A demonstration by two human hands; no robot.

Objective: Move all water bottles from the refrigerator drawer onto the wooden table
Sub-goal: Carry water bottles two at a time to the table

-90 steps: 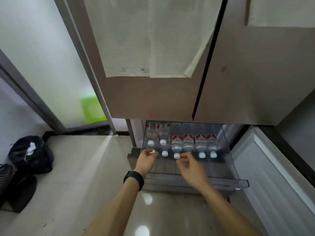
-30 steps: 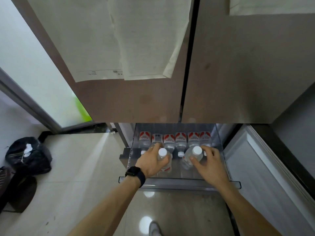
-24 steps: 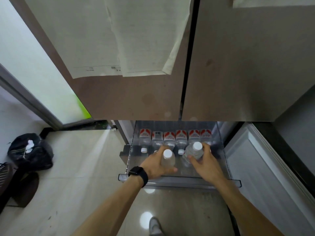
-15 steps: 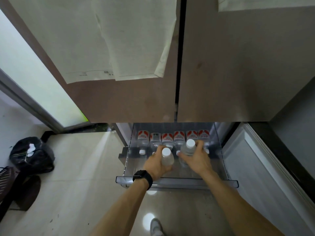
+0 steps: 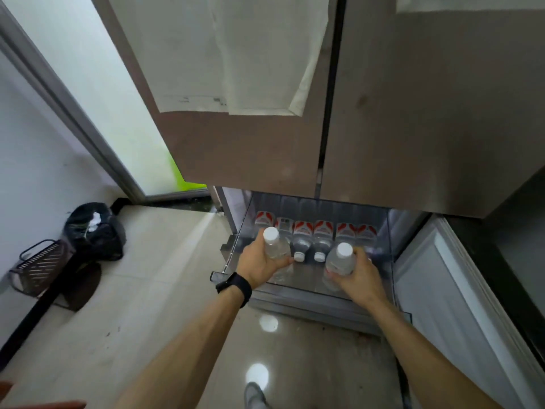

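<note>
Clear plastic, white caps, red labels: the left grip (image 5: 259, 262) wraps the left bottle (image 5: 275, 250) round its upper body, cap up, over the drawer (image 5: 298, 294) at its left front. The right grip (image 5: 358, 276) wraps the right bottle (image 5: 339, 262) the same way, cap up, over the drawer's right front. Can't tell whether their bases are off the drawer floor. More bottles lie in a row (image 5: 312, 231) at the drawer's back, caps toward its front, packed side by side. No surface in view.

Judgement: the bottles look full, so fairly heavy for one grip. Thin walls will dent under a hard squeeze, and chilled plastic may be damp and slick. Best hold is round the body below the shoulder, thumb opposite fingers, not by the cap. The lying ones likely need lifting at the neck end first.
</note>
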